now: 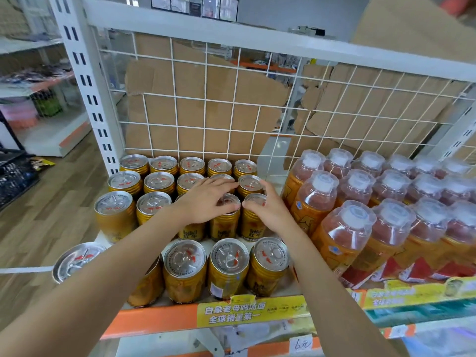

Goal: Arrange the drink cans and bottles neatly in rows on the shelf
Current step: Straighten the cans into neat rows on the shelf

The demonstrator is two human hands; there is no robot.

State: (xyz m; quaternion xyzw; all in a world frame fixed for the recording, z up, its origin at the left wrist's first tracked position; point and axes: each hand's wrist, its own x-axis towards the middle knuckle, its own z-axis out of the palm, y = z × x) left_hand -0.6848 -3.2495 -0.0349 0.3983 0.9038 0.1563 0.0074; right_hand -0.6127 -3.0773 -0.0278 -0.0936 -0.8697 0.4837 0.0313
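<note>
Third row: left hand (pixel 206 199) is gripping a gold can (pixel 224 225) by its top; right hand (pixel 270 210) is clutching the neighbouring can (pixel 251 225) at its 3 o'clock. The left forearm (pixel 116 253) is half-hiding a front can (pixel 144 287) at 7 o'clock.

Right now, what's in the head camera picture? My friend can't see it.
Two hands reach over rows of gold cans on a shelf. The left hand grips one can by its top; the right hand grips the next can. Orange bottles stand in rows on the right.
</note>
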